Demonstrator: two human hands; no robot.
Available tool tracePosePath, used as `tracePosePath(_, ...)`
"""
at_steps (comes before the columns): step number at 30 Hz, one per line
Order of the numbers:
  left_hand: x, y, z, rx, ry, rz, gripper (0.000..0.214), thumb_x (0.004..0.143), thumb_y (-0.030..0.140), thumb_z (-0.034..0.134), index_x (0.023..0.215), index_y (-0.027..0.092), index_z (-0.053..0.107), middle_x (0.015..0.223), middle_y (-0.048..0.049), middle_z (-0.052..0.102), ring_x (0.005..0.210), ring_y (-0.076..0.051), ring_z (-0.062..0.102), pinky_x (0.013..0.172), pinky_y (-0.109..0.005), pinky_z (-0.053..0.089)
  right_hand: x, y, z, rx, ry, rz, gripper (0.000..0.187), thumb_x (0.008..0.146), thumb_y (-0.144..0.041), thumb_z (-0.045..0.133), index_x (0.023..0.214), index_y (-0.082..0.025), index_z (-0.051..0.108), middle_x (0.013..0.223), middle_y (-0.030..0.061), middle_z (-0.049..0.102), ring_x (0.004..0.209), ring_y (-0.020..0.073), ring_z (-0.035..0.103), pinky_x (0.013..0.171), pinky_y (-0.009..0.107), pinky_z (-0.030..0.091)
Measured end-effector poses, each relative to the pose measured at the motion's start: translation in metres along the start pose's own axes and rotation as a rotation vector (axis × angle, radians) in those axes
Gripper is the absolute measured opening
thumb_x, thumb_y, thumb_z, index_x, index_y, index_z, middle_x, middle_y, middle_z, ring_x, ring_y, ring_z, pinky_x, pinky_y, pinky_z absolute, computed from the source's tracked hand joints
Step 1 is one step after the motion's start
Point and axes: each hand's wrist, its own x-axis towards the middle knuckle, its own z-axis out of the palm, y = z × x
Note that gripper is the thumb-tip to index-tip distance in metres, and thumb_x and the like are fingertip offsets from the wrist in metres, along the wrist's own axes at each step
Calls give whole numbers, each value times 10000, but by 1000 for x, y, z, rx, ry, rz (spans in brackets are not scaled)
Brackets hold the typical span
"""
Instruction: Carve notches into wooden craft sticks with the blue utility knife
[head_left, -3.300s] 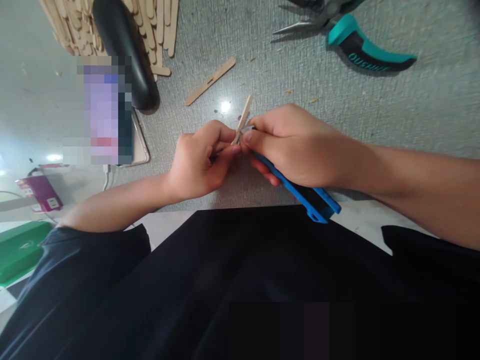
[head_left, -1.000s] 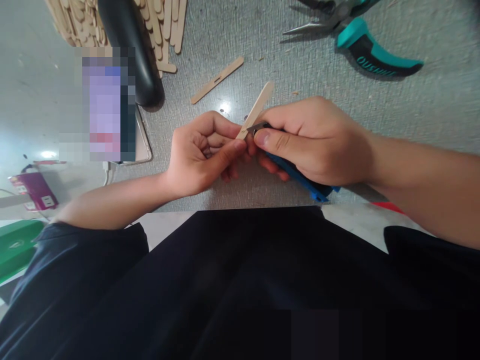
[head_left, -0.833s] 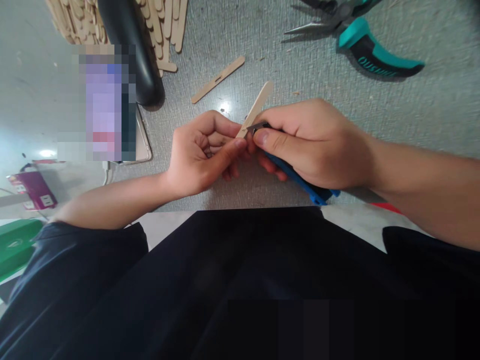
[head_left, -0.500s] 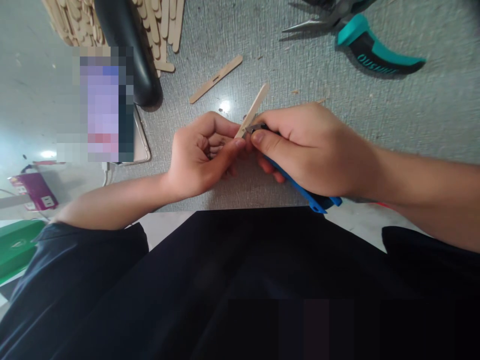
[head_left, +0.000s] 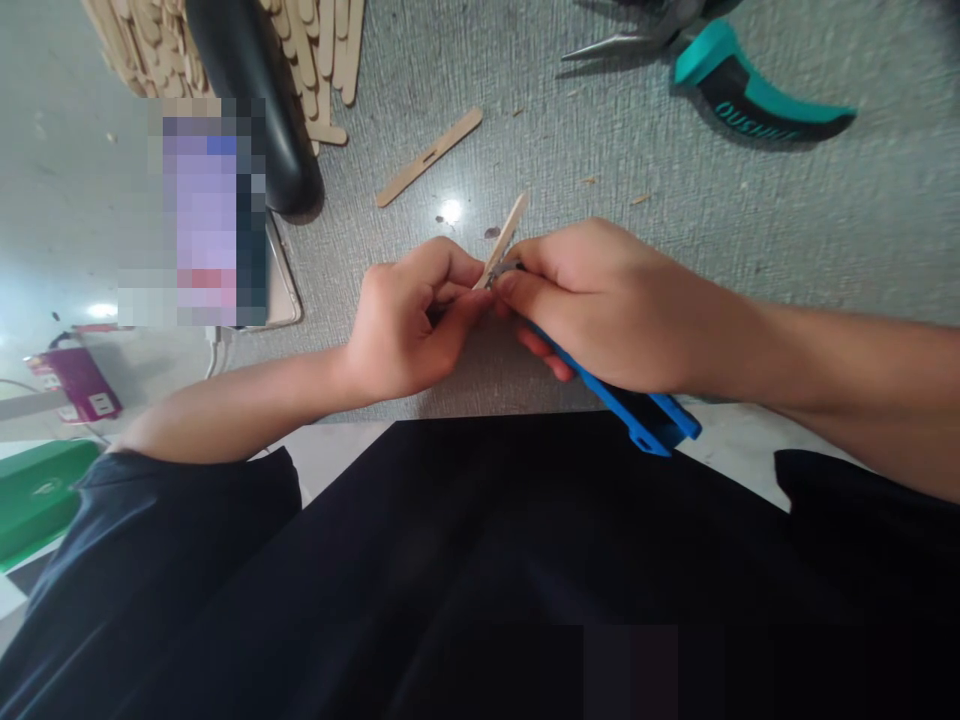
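My left hand [head_left: 409, 320] is closed on a thin wooden craft stick [head_left: 510, 225] that pokes up and to the right from between its fingers. My right hand [head_left: 600, 300] grips a blue utility knife [head_left: 637, 415], whose handle sticks out toward my lap. The knife's metal blade meets the stick just above my left thumb. Both hands touch over the grey mat [head_left: 750, 230].
A slotted wooden stick [head_left: 429, 157] lies loose beyond my hands. A pile of craft sticks [head_left: 307, 45] and a black cylinder [head_left: 251, 100] sit at the back left. Teal-handled pliers [head_left: 739, 85] lie at the back right. A phone [head_left: 277, 280] lies left; wood chips dot the mat.
The stick has tilted and shows less of its length above my fingers. My right hand has lowered slightly and the knife's handle end has swung further out toward my lap.
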Motion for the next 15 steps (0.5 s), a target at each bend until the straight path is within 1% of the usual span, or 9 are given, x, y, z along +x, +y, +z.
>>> tracePosePath(2,1,-2,0,-35,-4,-18,322,1222,564,744,1038,303,713,674,52,608,553,-130,493,546,-361,351,1,-3,0,27,-28,13,616,1251,-463,705,683,-278,553,481,-20,607,359,146,586,340,328,394)
tracePosePath(3,1,-3,1,-53,1,-25,336,1217,579,753,1031,303,708,673,50,613,551,-131,511,534,-359,350,2,-3,0,38,-39,-3,618,1255,-462,698,685,-277,551,487,-19,606,364,141,580,347,328,386)
tracePosePath(6,4,-1,1,-145,-14,-65,374,1208,595,782,1010,292,689,714,47,695,540,-111,570,501,-338,370,3,-5,-2,58,-67,-64,584,1269,-427,672,718,-274,555,513,-19,606,398,138,572,392,332,389)
tracePosePath(9,8,5,1,-313,-53,-166,399,1175,590,847,998,275,677,798,31,798,536,-91,618,474,-314,412,2,-9,-5,78,-80,-122,548,1264,-233,618,719,-259,573,528,-31,612,412,115,561,433,314,403)
tracePosePath(11,10,7,0,-398,-62,-221,449,1129,631,897,995,269,667,816,20,824,516,-95,636,441,-305,432,1,-12,-7,96,-95,-163,558,1245,-118,567,702,-246,582,537,-39,612,419,98,553,455,296,408)
tracePosePath(13,10,8,-1,-448,-70,-250,483,1098,665,921,1007,267,663,836,14,845,501,-104,659,412,-299,447,0,-14,-8,127,-121,-197,554,1237,-79,542,708,-236,600,558,-41,619,436,96,557,472,286,418)
tracePosePath(15,10,9,-2,-485,-79,-267,473,1092,651,934,1022,269,663,859,18,861,501,-109,682,397,-291,458,0,-13,-10,170,-146,-225,518,1243,-114,576,740,-232,620,583,-44,626,448,101,557,472,285,421)
